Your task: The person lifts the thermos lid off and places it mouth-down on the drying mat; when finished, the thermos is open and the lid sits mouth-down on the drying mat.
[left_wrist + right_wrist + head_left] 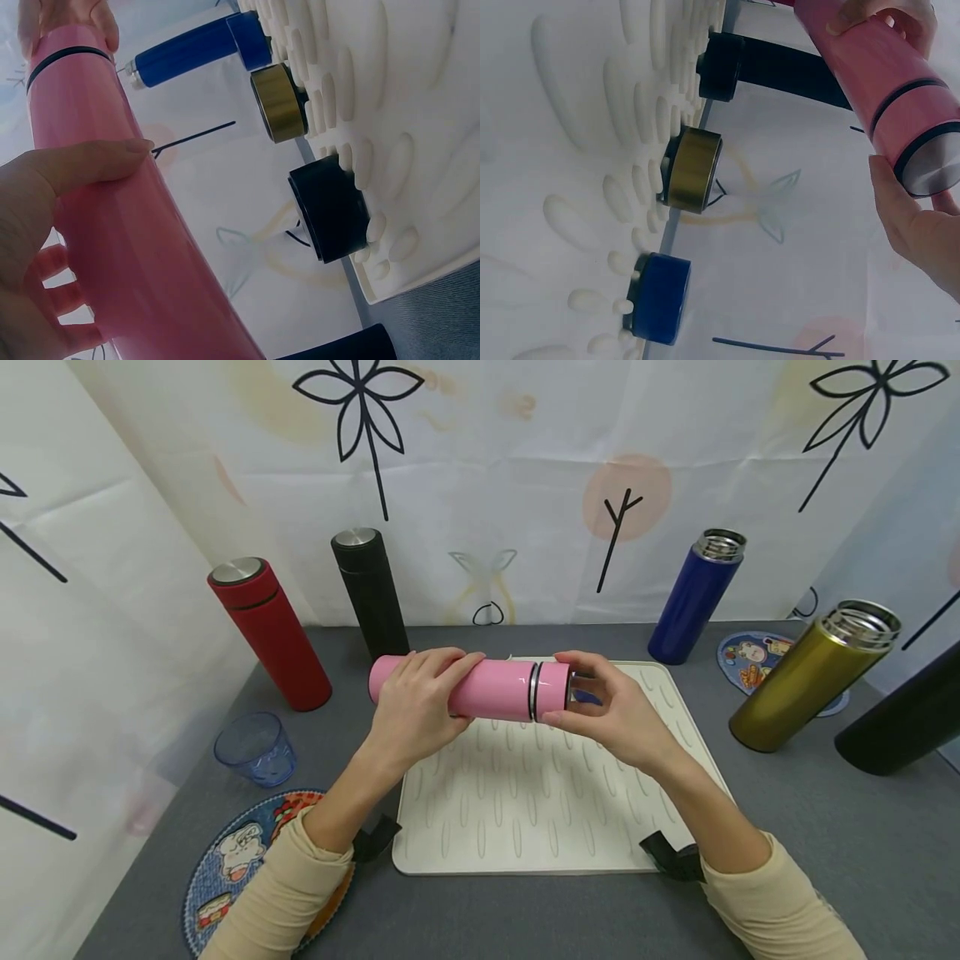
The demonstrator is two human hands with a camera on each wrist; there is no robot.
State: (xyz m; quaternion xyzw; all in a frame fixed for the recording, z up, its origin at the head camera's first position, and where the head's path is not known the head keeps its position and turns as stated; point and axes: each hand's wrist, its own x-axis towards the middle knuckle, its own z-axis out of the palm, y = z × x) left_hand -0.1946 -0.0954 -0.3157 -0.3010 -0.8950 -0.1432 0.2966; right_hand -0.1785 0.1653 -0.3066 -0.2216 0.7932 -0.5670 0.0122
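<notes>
A pink bottle (495, 690) lies sideways in the air above the white ribbed mat (525, 827). My left hand (422, 702) grips its body, thumb across the pink surface in the left wrist view. At the other end, my right hand (611, 710) pinches the pink lid (553, 692), which sits on the bottle with a dark ring between them. In the right wrist view the lid's metal top (936, 165) faces the camera. Black (721, 67), gold (695, 169) and blue (661, 298) lids stand on the mat, mostly hidden in the head view.
Red (272, 635) and black (371, 593) lidded bottles stand at the back left. Lidless blue (692, 602) and gold (810, 681) bottles and a dark one (907, 714) stand right, near a small patterned mat (750, 652). A blue glass (262, 756) and round placemat (225, 868) are at left.
</notes>
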